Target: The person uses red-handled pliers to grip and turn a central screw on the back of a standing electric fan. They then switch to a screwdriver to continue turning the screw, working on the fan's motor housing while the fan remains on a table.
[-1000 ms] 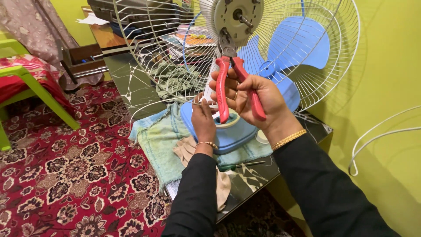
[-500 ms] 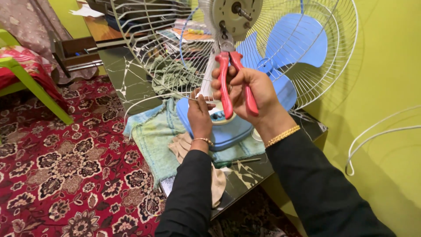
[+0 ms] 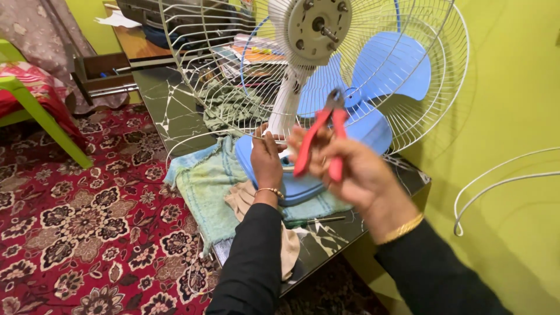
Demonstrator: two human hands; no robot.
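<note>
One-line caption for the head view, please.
Right hand holds red-handled pliers near a table fan's white stand; left hand steadies it.

Red-handled pliers (image 3: 319, 140) are showing against blue fan blades (image 3: 391, 73), a white wire guard (image 3: 443, 99), a red floral carpet (image 3: 87, 233) and a green wall (image 3: 513, 87).

This looks like a room in a home. A red floral patterned carpet (image 3: 87, 233) covers the floor at lower left, the yellow-green painted wall (image 3: 513, 87) fills the right side, a green plastic chair (image 3: 41, 114) stands at upper left, and a dark marble-patterned tabletop (image 3: 163, 99) runs through the centre with folded cloths on it.
</note>
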